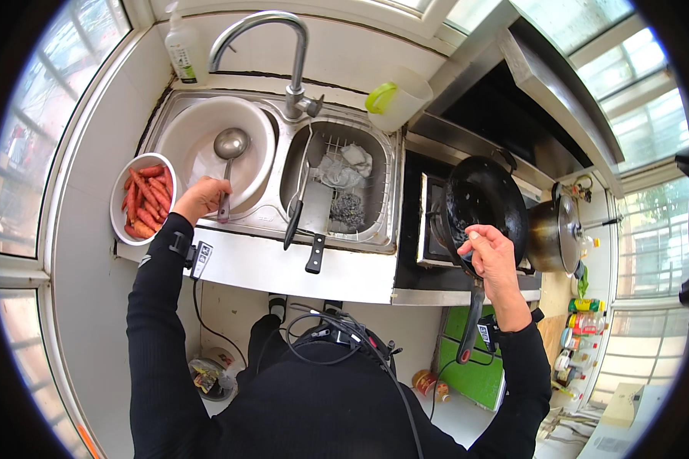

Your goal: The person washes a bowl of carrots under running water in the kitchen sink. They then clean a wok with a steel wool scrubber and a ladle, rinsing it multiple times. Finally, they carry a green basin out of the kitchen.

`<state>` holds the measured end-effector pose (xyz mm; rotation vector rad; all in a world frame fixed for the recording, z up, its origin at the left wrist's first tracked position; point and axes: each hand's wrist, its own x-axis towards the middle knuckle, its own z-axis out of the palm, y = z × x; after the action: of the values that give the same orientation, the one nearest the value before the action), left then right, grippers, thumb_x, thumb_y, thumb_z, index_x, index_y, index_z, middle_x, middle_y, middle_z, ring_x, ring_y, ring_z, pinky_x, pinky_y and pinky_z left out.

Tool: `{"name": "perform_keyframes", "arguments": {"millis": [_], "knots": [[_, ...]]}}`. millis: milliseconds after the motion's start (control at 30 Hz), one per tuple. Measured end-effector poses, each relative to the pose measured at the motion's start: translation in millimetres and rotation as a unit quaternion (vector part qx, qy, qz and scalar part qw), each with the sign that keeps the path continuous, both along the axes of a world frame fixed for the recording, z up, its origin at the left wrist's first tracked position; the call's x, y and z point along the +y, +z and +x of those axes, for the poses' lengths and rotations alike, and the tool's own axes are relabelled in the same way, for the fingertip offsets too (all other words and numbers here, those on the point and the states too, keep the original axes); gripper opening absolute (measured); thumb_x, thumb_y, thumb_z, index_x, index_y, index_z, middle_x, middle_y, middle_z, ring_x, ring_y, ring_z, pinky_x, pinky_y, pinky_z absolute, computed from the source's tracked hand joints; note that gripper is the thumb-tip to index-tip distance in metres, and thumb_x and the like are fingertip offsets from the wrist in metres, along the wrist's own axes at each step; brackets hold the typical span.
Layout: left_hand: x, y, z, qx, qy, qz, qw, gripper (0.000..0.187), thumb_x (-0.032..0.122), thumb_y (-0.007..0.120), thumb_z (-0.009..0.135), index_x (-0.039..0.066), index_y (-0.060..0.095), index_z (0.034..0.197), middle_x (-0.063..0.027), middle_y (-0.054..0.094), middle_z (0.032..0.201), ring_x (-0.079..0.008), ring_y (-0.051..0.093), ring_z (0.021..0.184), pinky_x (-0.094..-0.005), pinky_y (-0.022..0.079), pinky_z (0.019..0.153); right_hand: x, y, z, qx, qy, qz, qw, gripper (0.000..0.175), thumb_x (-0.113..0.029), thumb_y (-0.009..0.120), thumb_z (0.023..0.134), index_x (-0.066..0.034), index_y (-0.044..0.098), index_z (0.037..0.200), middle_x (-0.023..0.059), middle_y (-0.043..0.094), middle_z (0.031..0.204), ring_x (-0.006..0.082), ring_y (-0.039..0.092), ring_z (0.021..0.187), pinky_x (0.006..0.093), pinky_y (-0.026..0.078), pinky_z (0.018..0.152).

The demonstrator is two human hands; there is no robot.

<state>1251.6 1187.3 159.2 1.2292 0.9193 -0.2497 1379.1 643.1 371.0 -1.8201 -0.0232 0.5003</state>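
Observation:
My left hand [203, 199] is closed around the handle of a metal ladle [231, 143], whose round bowl is over a large white basin [267, 135] in the left sink bowl. Just left of that hand, a white bowl [115, 201] holds several orange-red carrots [147, 201]. My right hand [491, 252] is raised in front of a black wok [482, 195] on the stove, thumb and fingers bent close together; whether anything thin is between them cannot be told. The wok's handle [472, 327] points towards me, below the right hand.
The right sink bowl [384, 189] holds a wire rack, cloths [344, 172] and a dark scrubber [347, 209]. A cleaver [314, 252] and another black-handled utensil [294, 224] lean there. Around stand a faucet [298, 57], plastic jug [407, 100], pump bottle [181, 51] and lidded pot [545, 235].

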Motion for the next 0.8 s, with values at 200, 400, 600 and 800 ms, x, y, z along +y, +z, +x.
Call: {"name": "perform_keyframes", "arguments": {"millis": [200, 400, 600, 800], "knots": [[-23, 54, 7, -0.109, 0.101, -0.302, 0.942, 0.011, 0.013, 0.058, 0.084, 0.005, 0.051, 0.078, -0.0047, 0.058, 0.073, -0.0064, 0.033, 0.041, -0.0167, 0.027, 0.036, -30, 4, -16, -0.007, -0.038, 0.036, 0.999, 0.015, -0.015, 0.060, 0.096, -0.0025, 0.063, 0.104, 0.0068, 0.067, 0.076, 0.0005, 0.040, 0.045, 0.0169, 0.025, 0.041], [-60, 75, -3, -0.315, 0.120, -0.474, 0.814, 0.021, 0.011, 0.052, 0.084, -0.001, 0.051, 0.102, -0.0034, 0.054, 0.081, -0.0095, 0.035, 0.050, -0.0230, 0.031, 0.041, -41, 1, -21, -0.063, -0.052, 0.029, 0.996, 0.015, -0.015, 0.061, 0.096, -0.0028, 0.062, 0.104, 0.0046, 0.065, 0.075, -0.0005, 0.036, 0.046, 0.0164, 0.024, 0.042], [-98, 107, -6, -0.335, 0.076, -0.456, 0.821, 0.027, 0.009, 0.052, 0.085, -0.001, 0.050, 0.111, -0.0035, 0.052, 0.087, -0.0092, 0.036, 0.053, -0.0227, 0.034, 0.045, -47, 5, -27, -0.045, -0.045, 0.045, 0.997, 0.014, -0.015, 0.061, 0.096, -0.0028, 0.064, 0.103, 0.0043, 0.065, 0.073, -0.0001, 0.038, 0.049, 0.0167, 0.026, 0.046], [-177, 163, 2, -0.290, -0.109, -0.305, 0.900, 0.029, -0.004, 0.059, 0.088, 0.004, 0.050, 0.114, -0.0072, 0.060, 0.100, -0.0053, 0.046, 0.059, -0.0167, 0.039, 0.046, -37, 22, -47, 0.040, 0.051, 0.054, 0.996, 0.019, -0.019, 0.057, 0.098, -0.0020, 0.064, 0.100, 0.0065, 0.066, 0.072, 0.0002, 0.036, 0.047, 0.0171, 0.027, 0.045]]}}
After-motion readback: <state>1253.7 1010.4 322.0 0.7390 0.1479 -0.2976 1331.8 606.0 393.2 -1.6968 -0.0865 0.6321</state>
